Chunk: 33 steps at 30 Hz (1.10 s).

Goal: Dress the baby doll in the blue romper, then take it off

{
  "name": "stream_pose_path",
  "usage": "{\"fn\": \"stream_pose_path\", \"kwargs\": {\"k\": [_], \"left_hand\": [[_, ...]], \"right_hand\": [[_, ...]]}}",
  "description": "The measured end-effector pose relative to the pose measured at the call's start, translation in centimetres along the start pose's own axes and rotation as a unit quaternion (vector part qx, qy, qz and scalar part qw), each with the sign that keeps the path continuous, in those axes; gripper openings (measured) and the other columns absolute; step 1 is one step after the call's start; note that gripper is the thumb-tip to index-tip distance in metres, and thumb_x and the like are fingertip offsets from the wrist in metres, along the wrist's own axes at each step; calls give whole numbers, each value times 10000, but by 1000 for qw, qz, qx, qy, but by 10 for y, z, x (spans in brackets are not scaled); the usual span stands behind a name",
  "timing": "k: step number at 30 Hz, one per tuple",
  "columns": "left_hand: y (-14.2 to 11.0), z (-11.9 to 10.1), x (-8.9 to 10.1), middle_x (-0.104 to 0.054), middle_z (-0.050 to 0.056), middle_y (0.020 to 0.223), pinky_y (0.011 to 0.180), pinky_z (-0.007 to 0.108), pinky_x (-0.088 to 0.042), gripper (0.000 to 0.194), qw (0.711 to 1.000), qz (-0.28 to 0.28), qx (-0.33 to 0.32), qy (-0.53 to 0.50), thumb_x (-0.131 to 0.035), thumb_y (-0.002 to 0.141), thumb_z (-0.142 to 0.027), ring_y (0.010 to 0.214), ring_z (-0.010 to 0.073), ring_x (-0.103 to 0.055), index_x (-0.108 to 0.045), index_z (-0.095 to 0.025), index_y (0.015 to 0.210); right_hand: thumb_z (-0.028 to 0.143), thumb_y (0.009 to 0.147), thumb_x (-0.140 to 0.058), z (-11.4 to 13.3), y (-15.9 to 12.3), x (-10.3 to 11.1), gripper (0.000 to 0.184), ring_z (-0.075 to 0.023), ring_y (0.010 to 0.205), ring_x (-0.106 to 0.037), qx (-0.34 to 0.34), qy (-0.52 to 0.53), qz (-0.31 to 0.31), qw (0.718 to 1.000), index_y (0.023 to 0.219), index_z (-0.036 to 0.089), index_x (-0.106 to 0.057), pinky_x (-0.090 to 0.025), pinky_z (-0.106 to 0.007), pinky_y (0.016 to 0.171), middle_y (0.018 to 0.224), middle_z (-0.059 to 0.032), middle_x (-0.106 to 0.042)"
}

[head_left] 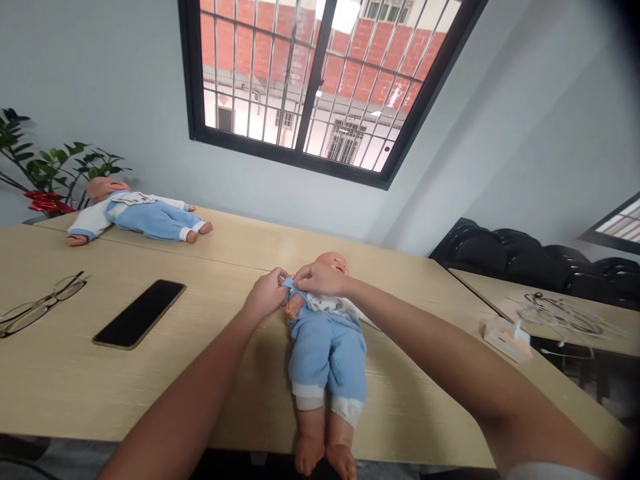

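Note:
A baby doll point(327, 347) in blue trousers and a white top lies on its back on the wooden table point(210, 313), feet hanging over the near edge. My left hand point(267, 293) is closed, pinching the blue sleeve cuff at the doll's shoulder. My right hand point(320, 279) is closed on the same blue cloth, just below the doll's head. The doll's bare arm shows between my two hands.
A second dressed doll point(143, 217) lies at the far left of the table. A black phone point(140, 313) and a pair of glasses point(40, 303) lie to the left. A plant point(50, 167), a white charger point(507, 337), cables point(565, 313) and black chairs point(525, 257) stand around.

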<state>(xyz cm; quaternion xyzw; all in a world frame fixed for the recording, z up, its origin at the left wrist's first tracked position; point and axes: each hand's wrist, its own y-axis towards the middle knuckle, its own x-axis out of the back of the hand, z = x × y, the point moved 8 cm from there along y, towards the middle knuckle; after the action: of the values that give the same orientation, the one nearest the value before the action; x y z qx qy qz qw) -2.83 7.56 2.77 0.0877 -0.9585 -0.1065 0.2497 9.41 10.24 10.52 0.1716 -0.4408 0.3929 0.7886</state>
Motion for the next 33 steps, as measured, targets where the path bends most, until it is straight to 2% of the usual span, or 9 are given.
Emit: {"fn": "stream_pose_path", "kwargs": {"k": [5,11,16,19,24,27,29,31,33], "left_hand": [[-6,-3,10,-633,-57,514,565,285,-388,332,995,82,17,48,-593,856,-286,517,219,-642,-616,-260,1186],[-5,-19,21,-736,30,757,611,292,-342,216,978,-9,-43,204,-627,854,-279,776,259,-692,-677,-277,1064],[-8,-24,17,-749,35,825,665,291,-373,171,979,-10,-44,198,-576,909,-291,833,244,-693,-680,-268,1044],[-9,-27,22,-742,21,801,669,284,-385,214,984,-7,-34,172,-602,918,-424,812,230,-692,-675,-261,1035],[-21,-39,16,-734,29,770,649,287,-403,513,988,66,-37,131,-416,977,-631,796,249,-703,-592,-252,1275],[-32,-50,0,-770,91,968,663,306,-421,706,978,104,-40,175,-513,907,-674,873,302,-720,-467,-232,1456],[-36,-55,-6,-771,124,1020,672,322,-428,866,971,99,-36,214,-578,869,-656,883,335,-725,-326,-203,1563],[-37,-58,-6,-774,138,1009,688,333,-438,868,969,84,-35,231,-543,911,-595,885,344,-730,-233,-182,1609],[-35,-61,-3,-776,133,1050,734,339,-456,732,971,84,-58,214,-467,971,-520,930,329,-733,-274,-213,1606]], "right_hand": [[322,795,-598,-4,3,-1,221,-152,664,-572,-41,20,7,999,791,192,-776,-408,-238,585,670,17,-655],[353,794,-617,-3,5,3,226,-148,651,-541,-56,28,-13,998,761,173,-750,-372,-247,570,652,5,-629],[345,772,-669,2,3,-1,182,-149,684,-550,-56,49,-10,997,776,175,-733,-378,-246,597,708,4,-654],[300,801,-598,-1,4,4,156,-146,671,-525,-89,102,-39,990,766,178,-689,-371,-251,592,722,5,-633],[240,854,-508,-8,5,19,212,-157,699,-509,-135,100,-101,981,666,178,-582,-385,-268,631,763,-32,-618],[283,892,-523,-14,6,18,237,-155,642,-488,-161,91,-96,978,682,181,-565,-370,-276,591,737,-44,-613],[311,903,-539,-18,7,19,246,-145,597,-467,-178,81,-95,976,692,186,-549,-353,-275,560,702,-38,-599],[316,907,-544,-23,8,24,240,-137,574,-463,-195,62,-96,974,705,186,-550,-345,-272,548,687,-30,-595],[320,915,-535,-29,10,31,249,-133,563,-471,-215,32,-99,971,710,182,-571,-348,-273,551,683,-30,-603]]}}
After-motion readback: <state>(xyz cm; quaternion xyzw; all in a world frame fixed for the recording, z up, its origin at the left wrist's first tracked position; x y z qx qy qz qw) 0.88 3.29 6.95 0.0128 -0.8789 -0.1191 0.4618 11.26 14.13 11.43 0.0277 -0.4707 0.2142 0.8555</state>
